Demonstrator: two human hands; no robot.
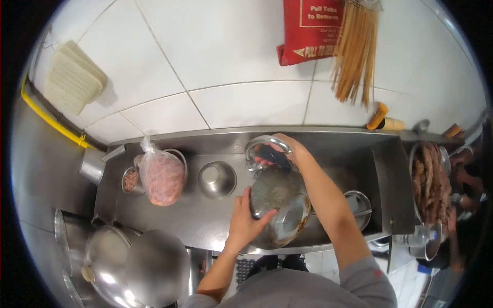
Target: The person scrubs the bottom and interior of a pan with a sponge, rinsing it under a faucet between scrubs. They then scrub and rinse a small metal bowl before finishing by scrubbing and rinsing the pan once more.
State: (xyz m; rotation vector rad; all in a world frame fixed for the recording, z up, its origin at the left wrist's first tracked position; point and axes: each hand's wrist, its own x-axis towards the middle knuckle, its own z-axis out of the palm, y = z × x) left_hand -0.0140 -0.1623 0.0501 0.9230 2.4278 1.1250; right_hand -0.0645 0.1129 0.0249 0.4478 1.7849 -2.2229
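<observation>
My left hand grips the lower left side of a wet metal bowl, its thumb lying over the surface. Just beyond the bowl, my right hand is closed around a dark pad, right at the curved faucet. Part of the pad is hidden by my fingers and the spout. Below the bowl, a stained metal dish with a brownish rim overlaps it in this view. A small steel bowl stands to the left of my hands on the metal counter.
Left on the counter are a tied plastic bag of pinkish meat and a small cup of meat. A strainer lies in the sink's right side. A meat tray and another person's hand are far right.
</observation>
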